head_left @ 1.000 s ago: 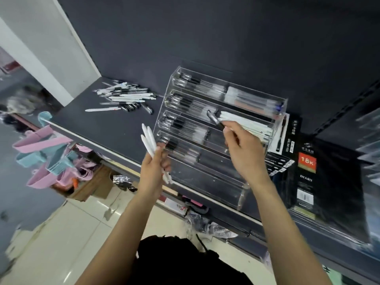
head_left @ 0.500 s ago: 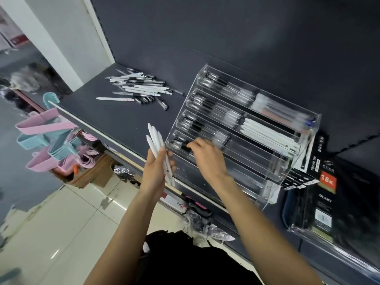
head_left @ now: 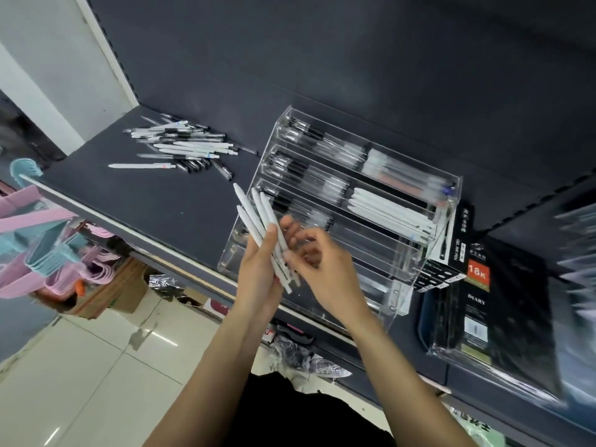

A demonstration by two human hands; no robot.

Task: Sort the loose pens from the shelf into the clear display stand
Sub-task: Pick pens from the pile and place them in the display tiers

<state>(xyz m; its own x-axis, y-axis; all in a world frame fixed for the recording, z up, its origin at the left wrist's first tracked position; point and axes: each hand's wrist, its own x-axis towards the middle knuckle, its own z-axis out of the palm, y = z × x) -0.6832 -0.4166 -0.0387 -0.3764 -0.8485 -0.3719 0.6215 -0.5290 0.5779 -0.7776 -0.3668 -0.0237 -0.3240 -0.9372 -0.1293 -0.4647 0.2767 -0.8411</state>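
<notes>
A bundle of white pens (head_left: 258, 221) stands fanned out in the left hand (head_left: 259, 272), which grasps it around the lower half, just in front of the clear stand (head_left: 400, 253). The pens' rounded ends point up and away from the person, crossing in front of the stand's left edge. The right hand (head_left: 325, 272) is against the bundle from the right, its fingertips (head_left: 288, 254) curled in to pinch one pen near the lower end.

The stand sits on the dark shelf (head_left: 167, 204), tilted back in stepped tiers. Its upper tiers hold rows of clear pens with black grips on the left and white or pale pens on the right; the lowest tiers nearest the hands look mostly bare, though blur makes this hard to judge.

Left of the stand and well apart from it, a loose pile of pens (head_left: 180, 146) lies on the shelf near the back wall, a mix of white, clear and black ones, with a single white pen (head_left: 142, 165) lying just in front of the pile.

Right of the stand, touching its corner, is a black card pack (head_left: 451, 262), and beyond that a black diary (head_left: 483, 304) in a clear wrapper marked "18K". Below the shelf, to the stand's far left, hang pink and blue plastic hangers (head_left: 42, 246) above a pale tiled floor (head_left: 96, 366).
</notes>
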